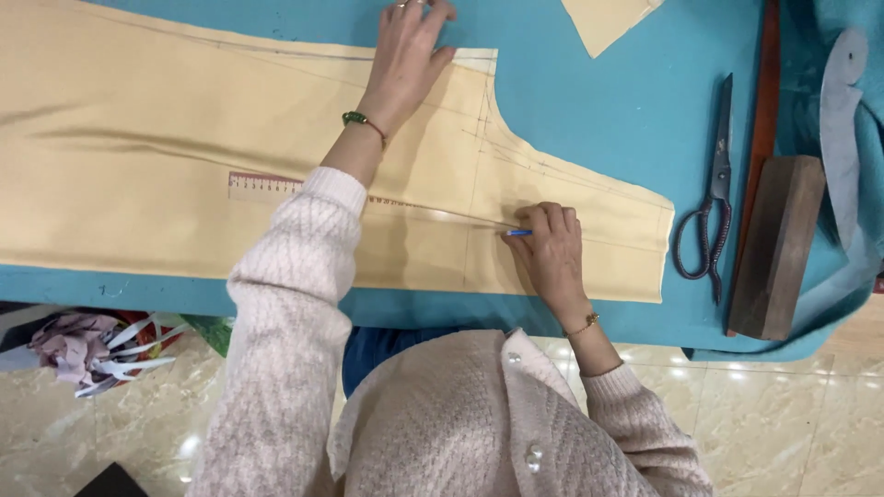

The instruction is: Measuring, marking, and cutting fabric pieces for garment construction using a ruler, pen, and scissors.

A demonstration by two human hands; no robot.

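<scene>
Right hand [550, 250] has its fingers curled tight around a thin blue marking pencil [518, 233], tip pointing left and sitting right on the yellow fabric piece [166, 156], just at the end of a long ruler [262, 185]. Left hand [405, 55] is up at the far edge of the same fabric, fingers spread out flat and pressing it down onto the table; that forearm in a chunky cream sleeve crosses over the middle of the ruler, so only the wooden end on the left and a thin stretch near the pencil show.

The fabric is a big cut panel with faint drawn lines, lying flat across the teal table cover [589, 101]. Off to the right, well apart from the hands, there's a pair of dark-handled scissors [709, 212], then a wooden block [778, 244] beside them and a grey curved template [840, 138] further out. Another yellow scrap [608, 18] sits at the top edge. A pile of cloth offcuts [87, 350] lies down on the tiled floor.
</scene>
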